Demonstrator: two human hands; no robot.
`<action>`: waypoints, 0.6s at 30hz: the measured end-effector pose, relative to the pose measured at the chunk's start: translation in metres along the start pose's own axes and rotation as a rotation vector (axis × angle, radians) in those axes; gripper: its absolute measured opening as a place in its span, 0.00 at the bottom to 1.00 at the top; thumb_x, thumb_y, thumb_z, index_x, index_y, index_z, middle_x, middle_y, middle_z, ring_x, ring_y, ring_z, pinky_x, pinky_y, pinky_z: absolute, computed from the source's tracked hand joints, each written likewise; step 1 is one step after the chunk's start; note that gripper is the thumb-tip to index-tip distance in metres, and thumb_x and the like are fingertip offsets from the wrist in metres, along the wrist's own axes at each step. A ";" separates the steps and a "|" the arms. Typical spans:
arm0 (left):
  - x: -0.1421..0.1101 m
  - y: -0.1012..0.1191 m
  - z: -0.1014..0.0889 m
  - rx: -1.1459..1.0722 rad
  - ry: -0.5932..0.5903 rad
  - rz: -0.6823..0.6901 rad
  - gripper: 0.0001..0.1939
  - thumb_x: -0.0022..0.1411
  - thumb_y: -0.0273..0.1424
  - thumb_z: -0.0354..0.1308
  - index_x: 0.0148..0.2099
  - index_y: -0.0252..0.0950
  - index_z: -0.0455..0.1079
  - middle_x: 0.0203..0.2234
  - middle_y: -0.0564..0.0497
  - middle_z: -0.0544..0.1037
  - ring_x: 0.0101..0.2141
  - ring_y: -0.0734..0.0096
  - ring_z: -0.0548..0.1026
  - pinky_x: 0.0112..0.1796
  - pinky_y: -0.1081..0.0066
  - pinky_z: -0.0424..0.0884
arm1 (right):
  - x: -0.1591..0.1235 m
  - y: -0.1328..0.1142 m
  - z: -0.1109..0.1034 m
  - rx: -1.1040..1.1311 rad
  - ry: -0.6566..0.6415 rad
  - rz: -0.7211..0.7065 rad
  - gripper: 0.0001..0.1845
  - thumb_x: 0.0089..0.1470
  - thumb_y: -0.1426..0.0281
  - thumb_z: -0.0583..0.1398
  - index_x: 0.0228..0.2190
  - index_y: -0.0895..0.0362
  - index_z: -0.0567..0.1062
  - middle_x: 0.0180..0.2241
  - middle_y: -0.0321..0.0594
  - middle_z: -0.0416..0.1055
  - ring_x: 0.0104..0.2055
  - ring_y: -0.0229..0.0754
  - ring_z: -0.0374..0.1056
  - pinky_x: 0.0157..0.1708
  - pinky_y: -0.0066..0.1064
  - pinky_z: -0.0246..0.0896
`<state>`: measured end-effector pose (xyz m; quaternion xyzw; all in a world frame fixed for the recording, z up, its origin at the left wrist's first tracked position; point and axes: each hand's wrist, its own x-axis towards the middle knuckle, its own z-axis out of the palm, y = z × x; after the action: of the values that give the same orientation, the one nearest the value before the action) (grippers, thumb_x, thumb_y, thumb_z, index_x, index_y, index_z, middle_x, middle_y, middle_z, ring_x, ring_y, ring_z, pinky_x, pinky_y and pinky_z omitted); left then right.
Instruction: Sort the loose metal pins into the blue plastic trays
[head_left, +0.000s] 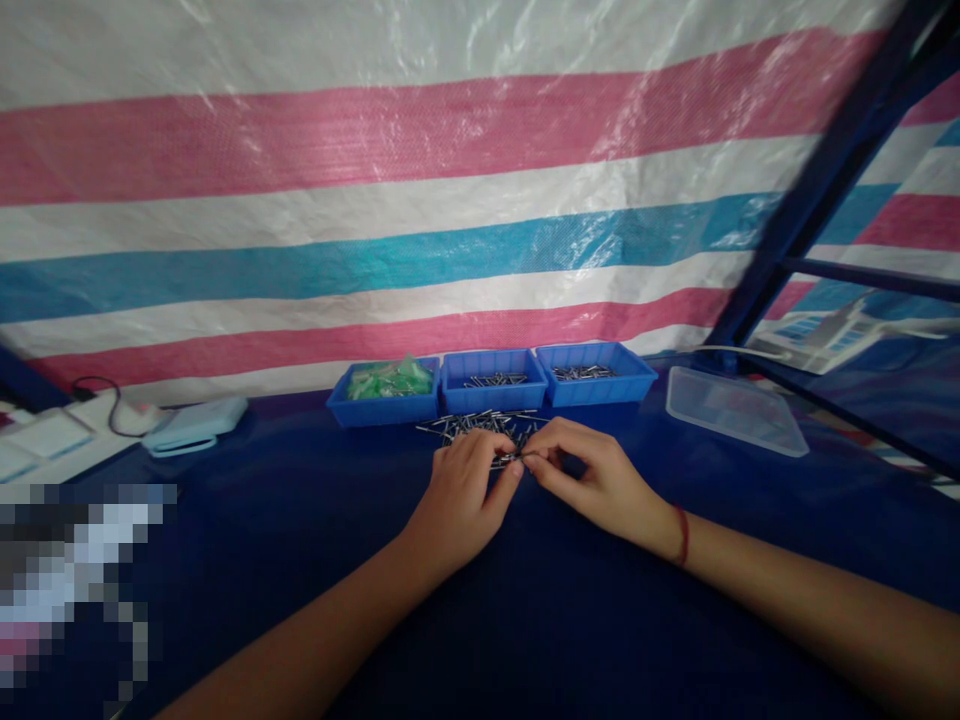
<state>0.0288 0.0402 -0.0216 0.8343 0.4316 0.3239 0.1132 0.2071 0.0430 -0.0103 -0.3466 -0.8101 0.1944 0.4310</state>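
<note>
On the dark blue table lies a loose pile of thin metal pins (pixel 480 424), silvery and dark, perhaps rivets. My left hand (pixel 471 490) is at the near edge of the pile, thumb and forefinger pinched together. Close beside it on the right, my right hand (pixel 589 470) is also closed in a pinch, with a red cord on its wrist. A single thin metal pin (pixel 531 455) shows between the fingertips of both hands, which nearly touch. Fingers hide part of this pin and some of the pile.
Behind the pile stand three blue bins: the left bin (pixel 382 412) holds green plastic packets, the middle bin (pixel 495 400) and right bin (pixel 604 390) hold metal pins. A clear plastic lid (pixel 735 410) lies right. A light blue case (pixel 196 424) and power strip (pixel 67 440) sit left.
</note>
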 end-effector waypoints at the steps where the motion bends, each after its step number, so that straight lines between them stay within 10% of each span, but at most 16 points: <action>1: 0.000 0.000 0.000 -0.001 -0.007 -0.002 0.03 0.64 0.29 0.49 0.41 0.38 0.62 0.37 0.50 0.72 0.41 0.64 0.69 0.42 0.62 0.61 | 0.000 0.000 0.000 0.000 0.002 -0.006 0.05 0.55 0.71 0.56 0.29 0.56 0.72 0.27 0.38 0.68 0.27 0.37 0.63 0.27 0.30 0.60; 13: 0.000 0.002 -0.005 -0.050 0.131 0.054 0.02 0.62 0.29 0.51 0.37 0.37 0.60 0.32 0.52 0.70 0.35 0.68 0.69 0.38 0.66 0.62 | 0.001 0.002 0.001 0.012 -0.059 -0.043 0.06 0.55 0.71 0.56 0.31 0.57 0.74 0.29 0.40 0.70 0.31 0.37 0.64 0.31 0.30 0.61; 18: -0.001 0.002 -0.004 -0.088 0.130 0.015 0.05 0.61 0.32 0.53 0.37 0.37 0.59 0.32 0.52 0.69 0.35 0.68 0.69 0.38 0.65 0.63 | 0.006 0.013 -0.002 0.116 0.089 0.166 0.11 0.54 0.63 0.57 0.28 0.57 0.75 0.27 0.38 0.70 0.30 0.38 0.64 0.31 0.31 0.60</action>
<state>0.0269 0.0380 -0.0176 0.8090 0.4171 0.3968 0.1189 0.2117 0.0565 -0.0141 -0.3953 -0.7460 0.2601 0.4685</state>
